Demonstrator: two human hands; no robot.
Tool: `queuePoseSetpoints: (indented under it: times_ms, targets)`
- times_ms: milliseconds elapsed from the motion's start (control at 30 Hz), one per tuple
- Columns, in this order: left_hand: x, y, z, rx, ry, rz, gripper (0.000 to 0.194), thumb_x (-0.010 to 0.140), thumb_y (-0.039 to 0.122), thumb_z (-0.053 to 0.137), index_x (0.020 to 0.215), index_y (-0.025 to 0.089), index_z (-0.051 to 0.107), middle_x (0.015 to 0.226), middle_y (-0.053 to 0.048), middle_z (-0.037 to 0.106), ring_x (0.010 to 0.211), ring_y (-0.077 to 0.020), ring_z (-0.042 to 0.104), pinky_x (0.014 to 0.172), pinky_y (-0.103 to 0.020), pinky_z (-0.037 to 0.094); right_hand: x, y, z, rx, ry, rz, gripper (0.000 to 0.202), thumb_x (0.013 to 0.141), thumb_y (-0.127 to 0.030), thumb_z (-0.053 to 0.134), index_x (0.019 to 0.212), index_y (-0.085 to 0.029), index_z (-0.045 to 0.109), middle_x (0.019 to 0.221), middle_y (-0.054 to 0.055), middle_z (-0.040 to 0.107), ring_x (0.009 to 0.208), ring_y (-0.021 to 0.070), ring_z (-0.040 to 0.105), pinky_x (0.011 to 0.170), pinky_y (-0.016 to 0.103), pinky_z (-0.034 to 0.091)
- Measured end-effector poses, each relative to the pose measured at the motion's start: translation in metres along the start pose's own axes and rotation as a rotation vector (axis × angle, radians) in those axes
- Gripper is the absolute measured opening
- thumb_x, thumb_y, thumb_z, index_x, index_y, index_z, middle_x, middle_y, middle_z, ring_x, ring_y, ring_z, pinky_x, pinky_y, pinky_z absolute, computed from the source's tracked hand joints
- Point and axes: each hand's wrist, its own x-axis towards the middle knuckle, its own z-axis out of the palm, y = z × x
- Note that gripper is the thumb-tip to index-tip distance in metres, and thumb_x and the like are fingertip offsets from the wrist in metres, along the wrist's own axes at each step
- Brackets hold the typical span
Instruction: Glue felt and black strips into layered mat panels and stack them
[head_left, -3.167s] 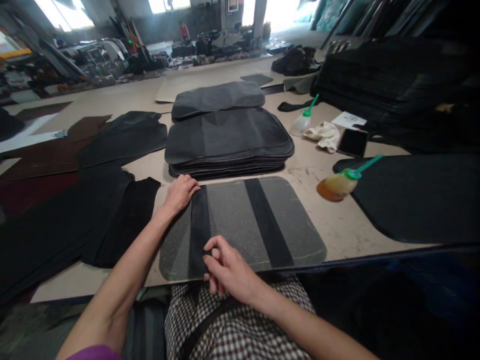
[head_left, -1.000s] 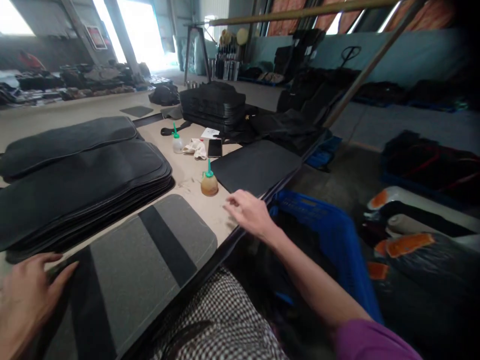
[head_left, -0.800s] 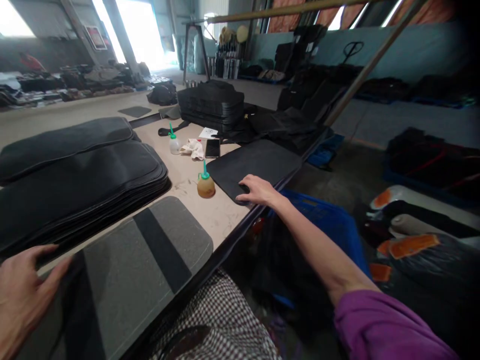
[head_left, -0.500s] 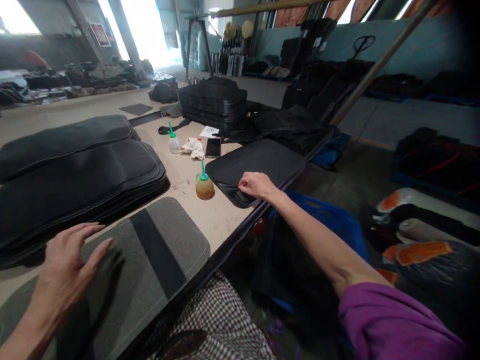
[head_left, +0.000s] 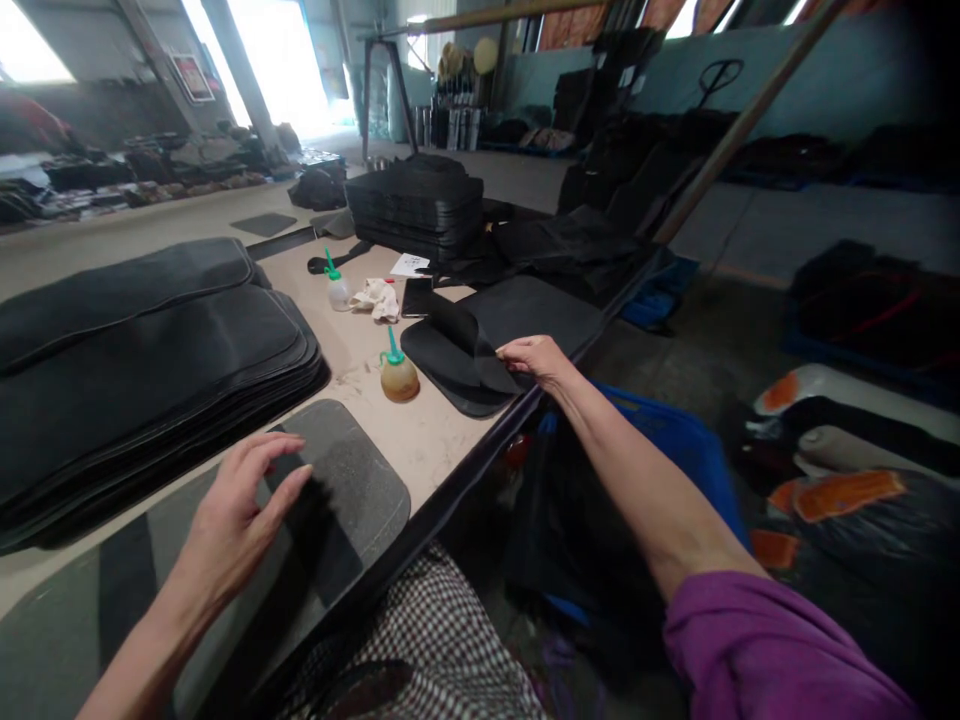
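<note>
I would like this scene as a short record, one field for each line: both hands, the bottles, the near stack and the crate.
Left hand: open over the grey panel with black strips; contact unclear
Right hand: pinching the folded-back part of a black sheet
Amber-filled bottle: upright on the table, between panel and sheet
Paler bottle: farther back, beside a white cloth
Near stack: dark, layered, beyond the panel
Crate: blue, below the table edge at right

L hand back-up, fingers loosely extended, thumb spread apart frm them; L forearm slants in frm bottom L. R arm stretched farther fwd, out to the R side, w/ R hand in a pinch, fingers curled.
</note>
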Motion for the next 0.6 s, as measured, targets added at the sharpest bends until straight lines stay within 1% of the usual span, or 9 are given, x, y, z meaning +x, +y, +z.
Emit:
queuePoseSetpoints:
  times_ms: [100,167,233,300,367,433,500,533,600]
  targets:
    - [0.006,0.023,0.021,-0.198,-0.092,-0.074,0.032,0.092,0.051,0.063,0.115,0.031,0.068,0.123,-0.005,0.069,0.105,-0.0262,0.067,0.094,-0.042,0.056,-0.011,-0.003,-0.006,0.083,0.044,-0.017,0.031,0.063,-0.042,0.073,0.074,-0.012,0.073,0.067,0.008,0.066,0.057,0.0128,0.054,0.052,0.025,0.042]
    - [0.012,0.043,0.039,-0.381,-0.177,-0.16,0.031,0.092,0.052,0.065,0.113,0.03,0.069,0.116,-0.004,0.072,0.1,-0.0237,0.069,0.093,-0.04,0.056,-0.023,-0.008,-0.006,0.104,0.05,-0.057,0.031,0.066,-0.041,0.072,0.078,-0.013,0.074,0.068,0.006,0.066,0.058,0.0123,0.053,0.054,0.025,0.042]
    - [0.02,0.065,0.06,-0.606,-0.24,-0.248,0.033,0.09,0.051,0.068,0.114,0.029,0.07,0.118,-0.006,0.074,0.107,-0.0233,0.07,0.1,-0.038,0.055,-0.041,-0.016,-0.003,0.103,0.035,-0.111,0.028,0.069,-0.039,0.072,0.08,-0.014,0.075,0.071,0.004,0.066,0.062,0.0128,0.054,0.058,0.025,0.043]
    - [0.029,0.085,0.08,-0.837,-0.268,-0.333,0.039,0.088,0.05,0.073,0.12,0.028,0.069,0.131,-0.008,0.071,0.122,-0.0239,0.067,0.107,-0.037,0.052,-0.063,-0.024,0.005,0.086,0.002,-0.171,0.022,0.071,-0.036,0.072,0.079,-0.015,0.074,0.076,0.003,0.067,0.067,0.0135,0.056,0.062,0.025,0.043]
    - [0.037,0.101,0.098,-1.037,-0.285,-0.404,0.05,0.085,0.05,0.077,0.129,0.029,0.065,0.144,-0.009,0.064,0.132,-0.0241,0.062,0.11,-0.036,0.051,-0.087,-0.033,0.016,0.01,-0.047,-0.279,0.014,0.075,-0.03,0.07,0.076,-0.017,0.073,0.081,0.002,0.066,0.069,0.0133,0.057,0.064,0.026,0.042]
    - [0.043,0.112,0.113,-1.191,-0.314,-0.439,0.056,0.085,0.051,0.078,0.135,0.03,0.062,0.146,-0.009,0.063,0.133,-0.0243,0.062,0.108,-0.036,0.053,-0.112,-0.04,0.029,-0.109,-0.106,-0.409,0.01,0.081,-0.025,0.065,0.077,-0.018,0.072,0.084,0.002,0.066,0.069,0.0128,0.056,0.065,0.026,0.042]
    - [0.047,0.118,0.125,-1.292,-0.32,-0.486,0.052,0.085,0.051,0.078,0.131,0.028,0.066,0.135,-0.01,0.071,0.123,-0.0258,0.069,0.103,-0.038,0.056,-0.131,-0.044,0.039,-0.199,-0.196,-0.514,0.012,0.087,-0.022,0.061,0.082,-0.019,0.071,0.087,0.002,0.066,0.07,0.0128,0.057,0.066,0.026,0.043]
    - [0.048,0.12,0.13,-1.317,-0.303,-0.533,0.049,0.083,0.049,0.08,0.125,0.026,0.069,0.126,-0.01,0.075,0.115,-0.0269,0.073,0.099,-0.039,0.059,-0.136,-0.044,0.042,-0.212,-0.268,-0.538,0.012,0.09,-0.023,0.061,0.084,-0.019,0.071,0.089,0.002,0.067,0.072,0.013,0.059,0.069,0.026,0.045]
    - [0.049,0.12,0.136,-1.332,-0.228,-0.653,0.042,0.077,0.043,0.085,0.111,0.022,0.074,0.109,-0.01,0.08,0.102,-0.0286,0.077,0.092,-0.041,0.062,-0.134,-0.041,0.038,-0.219,-0.384,-0.541,0.016,0.095,-0.028,0.061,0.087,-0.02,0.072,0.097,0.003,0.07,0.082,0.0143,0.064,0.078,0.026,0.05]
